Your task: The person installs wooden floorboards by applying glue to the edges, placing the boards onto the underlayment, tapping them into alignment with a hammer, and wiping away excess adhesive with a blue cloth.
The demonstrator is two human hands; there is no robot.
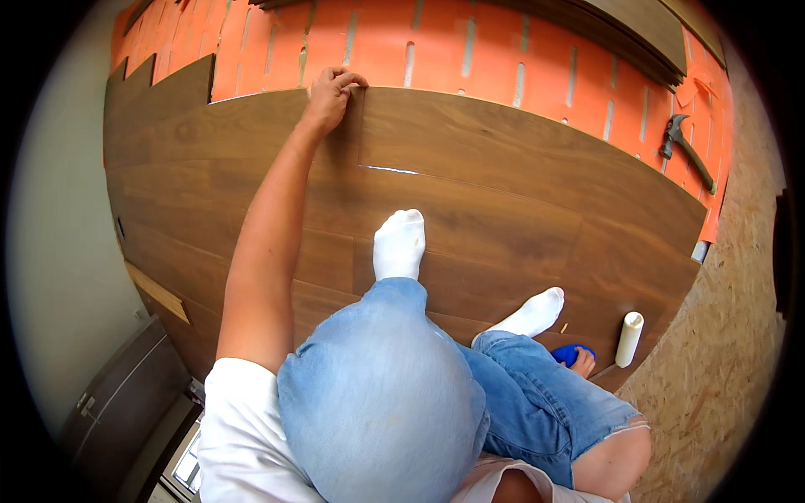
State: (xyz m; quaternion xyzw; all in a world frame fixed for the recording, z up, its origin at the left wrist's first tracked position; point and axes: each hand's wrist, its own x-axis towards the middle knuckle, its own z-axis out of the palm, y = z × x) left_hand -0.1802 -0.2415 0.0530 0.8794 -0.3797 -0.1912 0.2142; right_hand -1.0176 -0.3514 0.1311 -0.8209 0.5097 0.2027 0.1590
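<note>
With the left hand (329,101) curling its fingers near the end joint (361,127), any pinch unclear, and the right hand (583,363) gripping a blue object (565,353), the brown floor plank (511,144) bordering orange underlayment (438,54) could chip if forced while that pale gap (392,170) shows.

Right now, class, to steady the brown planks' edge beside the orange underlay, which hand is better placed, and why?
Left, I judge: the left hand is at that edge of the brown planks, by the orange underlay. The right hand is beside the right leg, apparently holding a blue object.
</note>
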